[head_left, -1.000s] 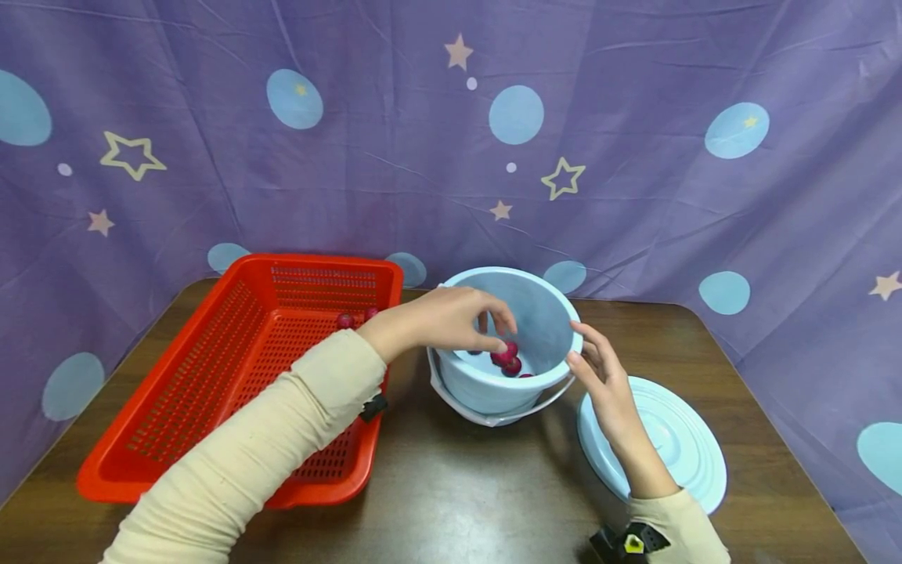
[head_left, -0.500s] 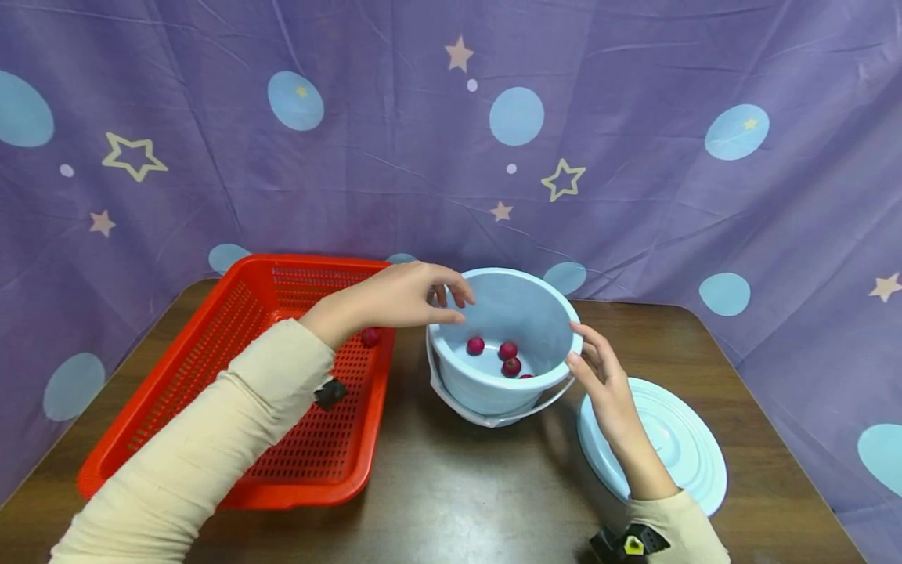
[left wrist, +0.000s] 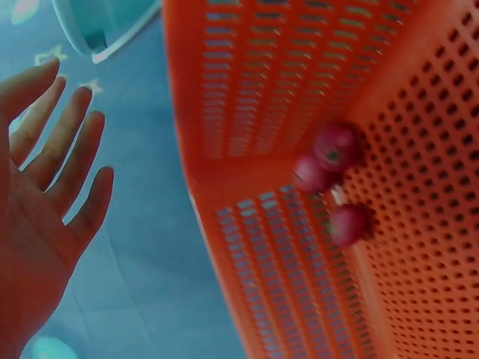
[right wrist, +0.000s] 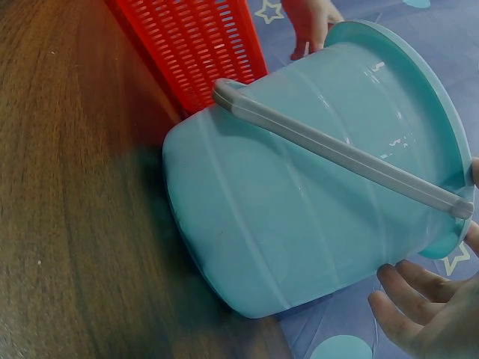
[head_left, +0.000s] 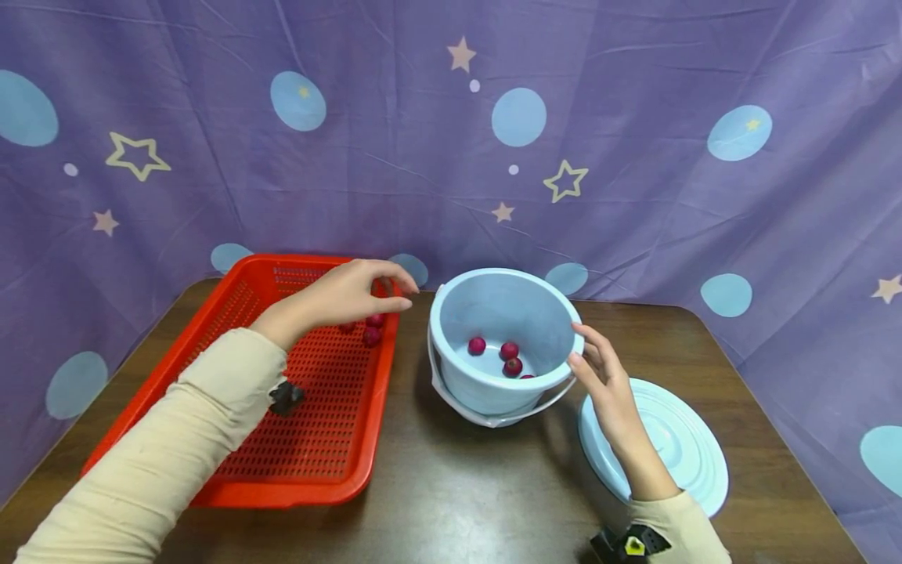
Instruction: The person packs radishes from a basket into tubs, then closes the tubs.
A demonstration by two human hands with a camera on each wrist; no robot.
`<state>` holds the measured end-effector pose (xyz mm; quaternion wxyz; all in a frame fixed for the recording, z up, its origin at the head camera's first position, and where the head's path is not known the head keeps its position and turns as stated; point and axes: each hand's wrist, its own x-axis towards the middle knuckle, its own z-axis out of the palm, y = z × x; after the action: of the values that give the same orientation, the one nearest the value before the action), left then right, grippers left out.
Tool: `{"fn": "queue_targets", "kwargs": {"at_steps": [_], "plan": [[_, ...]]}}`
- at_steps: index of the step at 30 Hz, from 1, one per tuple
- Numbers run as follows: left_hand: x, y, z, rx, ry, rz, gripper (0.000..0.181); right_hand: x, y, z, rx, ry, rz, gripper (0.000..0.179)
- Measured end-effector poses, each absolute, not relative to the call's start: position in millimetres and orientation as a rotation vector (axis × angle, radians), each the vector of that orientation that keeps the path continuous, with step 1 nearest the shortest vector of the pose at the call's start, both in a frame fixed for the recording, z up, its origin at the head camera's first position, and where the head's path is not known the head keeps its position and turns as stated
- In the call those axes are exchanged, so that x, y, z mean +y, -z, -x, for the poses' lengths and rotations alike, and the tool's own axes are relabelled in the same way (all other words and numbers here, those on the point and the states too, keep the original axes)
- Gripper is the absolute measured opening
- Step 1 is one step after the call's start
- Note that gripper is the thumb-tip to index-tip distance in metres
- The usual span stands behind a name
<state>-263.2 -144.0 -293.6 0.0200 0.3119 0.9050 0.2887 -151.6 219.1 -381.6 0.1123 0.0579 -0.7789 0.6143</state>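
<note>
My left hand [head_left: 348, 290] hovers over the right rim of the red plastic basket [head_left: 296, 462], fingers loosely bent and nothing between them; the left wrist view shows its palm and spread fingers. Three small round dark-red fruits [left wrist: 348, 224] lie in the basket's far right corner. A light blue bucket [head_left: 486, 392] stands upright to the right of the basket. Several of the same fruits [head_left: 477, 345] sit on its bottom, one partly hidden by the near wall. My right hand [head_left: 609, 392] holds the bucket's right rim with thumb and finger, other fingertips beside the outer wall.
A round light blue lid [head_left: 676, 446] lies on the wooden table [head_left: 451, 501] at the right, partly under my right forearm. The bucket's handle [right wrist: 337, 149] hangs down on the near side. Behind the table hangs a purple curtain [head_left: 423, 157] with stars and dots.
My left hand has drawn back left, out of the bucket and over to the basket's rim. A fruit near its fingertips earlier now lies in the bucket. My right hand stays put.
</note>
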Motion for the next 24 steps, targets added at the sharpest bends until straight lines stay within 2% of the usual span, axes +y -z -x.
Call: {"fn": "queue_targets", "kwargs": {"at_steps": [24], "plan": [[-196,346,296,2.842,-0.996,-0.688,0.027,218,381,152,-2.282,-1.798,-0.177,0.045]]}}
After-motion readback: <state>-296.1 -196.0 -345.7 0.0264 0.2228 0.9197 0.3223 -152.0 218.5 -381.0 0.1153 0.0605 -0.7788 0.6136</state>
